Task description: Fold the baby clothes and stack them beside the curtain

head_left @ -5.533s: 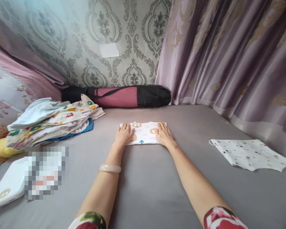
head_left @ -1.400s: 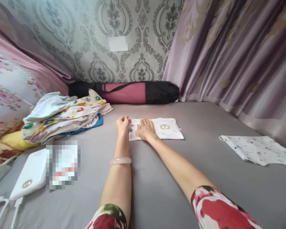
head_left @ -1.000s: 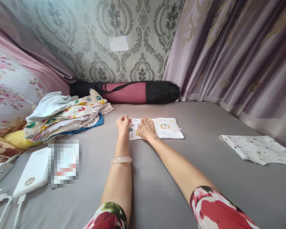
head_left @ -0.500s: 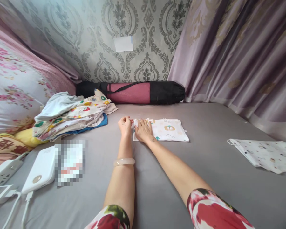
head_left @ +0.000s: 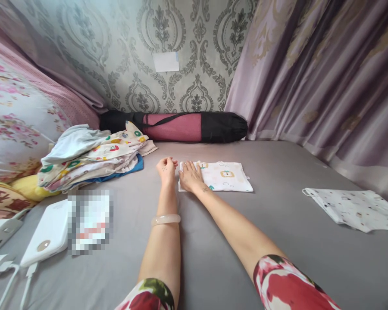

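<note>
A folded white garment [head_left: 228,177] with printed animal faces and circles lies flat on the grey bed sheet in front of me. My right hand [head_left: 190,177] is pressed on its left end, palm down with the fingers stretched out. Close beside the left edge of the garment, my left hand [head_left: 167,171] is closed, its fingers curled toward the cloth. The inside of that hand is hidden, so I cannot tell whether it pinches anything. A pale bangle [head_left: 166,220] circles my left forearm.
On the left are a pile of clothes [head_left: 93,157], a white power bank [head_left: 47,232], a blurred-out packet [head_left: 90,221] and a power strip [head_left: 1,232]. A white speckled garment [head_left: 355,209] lies to the right. Against the wall rests a pink and black rolled bag [head_left: 174,127].
The view has shifted slightly, so everything appears a little further left. Both hands keep the same pose by the folded garment.
</note>
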Demonstrator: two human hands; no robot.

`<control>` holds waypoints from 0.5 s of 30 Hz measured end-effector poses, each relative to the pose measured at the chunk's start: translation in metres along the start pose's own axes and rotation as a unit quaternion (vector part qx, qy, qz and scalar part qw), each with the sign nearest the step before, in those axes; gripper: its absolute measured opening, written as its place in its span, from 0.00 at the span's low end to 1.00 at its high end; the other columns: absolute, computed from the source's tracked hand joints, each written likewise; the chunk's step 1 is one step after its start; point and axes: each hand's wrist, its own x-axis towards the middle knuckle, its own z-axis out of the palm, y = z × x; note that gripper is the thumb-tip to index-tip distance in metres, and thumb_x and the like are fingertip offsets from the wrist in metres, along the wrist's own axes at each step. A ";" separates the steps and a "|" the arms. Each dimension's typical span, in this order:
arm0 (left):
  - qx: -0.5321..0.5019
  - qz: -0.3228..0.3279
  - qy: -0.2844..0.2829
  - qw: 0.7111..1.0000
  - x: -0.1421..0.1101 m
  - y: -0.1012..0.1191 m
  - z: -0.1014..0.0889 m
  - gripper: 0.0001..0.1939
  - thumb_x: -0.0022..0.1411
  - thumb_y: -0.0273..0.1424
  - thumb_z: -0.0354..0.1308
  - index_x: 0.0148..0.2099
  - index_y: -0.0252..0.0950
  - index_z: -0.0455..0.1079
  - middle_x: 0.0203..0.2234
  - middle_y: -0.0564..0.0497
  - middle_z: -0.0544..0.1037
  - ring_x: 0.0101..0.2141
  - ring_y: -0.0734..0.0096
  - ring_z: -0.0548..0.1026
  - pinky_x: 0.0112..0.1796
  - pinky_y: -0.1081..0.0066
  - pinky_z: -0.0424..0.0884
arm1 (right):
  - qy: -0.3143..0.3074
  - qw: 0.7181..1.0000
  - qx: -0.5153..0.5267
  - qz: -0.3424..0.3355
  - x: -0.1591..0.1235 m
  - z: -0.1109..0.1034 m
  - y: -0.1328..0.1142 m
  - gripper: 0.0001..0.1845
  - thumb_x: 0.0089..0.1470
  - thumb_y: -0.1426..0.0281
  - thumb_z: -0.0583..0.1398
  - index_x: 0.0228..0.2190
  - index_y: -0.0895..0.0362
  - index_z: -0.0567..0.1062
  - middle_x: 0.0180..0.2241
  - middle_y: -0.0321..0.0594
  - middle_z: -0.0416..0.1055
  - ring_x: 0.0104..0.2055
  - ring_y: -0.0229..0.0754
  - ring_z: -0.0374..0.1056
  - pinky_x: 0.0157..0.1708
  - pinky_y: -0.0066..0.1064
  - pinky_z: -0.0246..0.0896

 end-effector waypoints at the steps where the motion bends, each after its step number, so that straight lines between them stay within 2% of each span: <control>1: -0.001 0.004 0.004 1.000 0.001 0.001 -0.001 0.10 0.60 0.28 0.49 0.37 0.32 0.71 0.25 0.48 0.78 0.25 0.73 0.78 0.30 0.75 0.71 | 0.004 1.000 -0.001 -0.011 0.000 0.001 -0.003 0.31 0.66 0.64 0.42 0.66 0.66 0.54 0.69 0.50 0.46 0.71 0.48 0.37 0.67 0.47 0.27; 5: -0.003 0.014 0.026 1.000 0.002 0.004 -0.004 0.10 0.60 0.28 0.48 0.37 0.32 0.71 0.24 0.48 0.78 0.25 0.72 0.78 0.30 0.74 0.71 | 0.015 0.999 -0.004 -0.032 0.000 0.011 -0.013 0.31 0.66 0.64 0.42 0.65 0.69 0.55 0.69 0.53 0.46 0.71 0.49 0.37 0.67 0.47 0.27; 10: 0.013 0.039 0.033 0.999 0.001 0.002 -0.003 0.11 0.59 0.28 0.48 0.38 0.32 0.71 0.26 0.48 0.78 0.26 0.73 0.78 0.30 0.75 0.71 | 0.021 0.999 0.000 -0.035 0.001 0.018 -0.015 0.30 0.66 0.64 0.44 0.63 0.67 0.58 0.68 0.53 0.48 0.71 0.48 0.39 0.67 0.47 0.28; 12: 0.020 0.052 0.024 0.998 0.002 0.000 -0.001 0.10 0.59 0.29 0.48 0.38 0.33 0.70 0.26 0.49 0.78 0.26 0.73 0.77 0.30 0.76 0.71 | 0.003 0.998 0.030 -0.050 0.003 0.012 -0.011 0.29 0.66 0.64 0.45 0.64 0.65 0.58 0.68 0.52 0.48 0.70 0.47 0.40 0.67 0.45 0.31; 15: 0.025 0.061 0.008 0.998 0.004 -0.003 0.002 0.10 0.59 0.28 0.48 0.37 0.33 0.70 0.24 0.50 0.77 0.25 0.74 0.77 0.28 0.77 0.70 | 0.006 0.990 0.107 -0.092 0.001 -0.008 0.006 0.27 0.65 0.65 0.48 0.63 0.60 0.61 0.66 0.47 0.54 0.68 0.41 0.49 0.64 0.36 0.43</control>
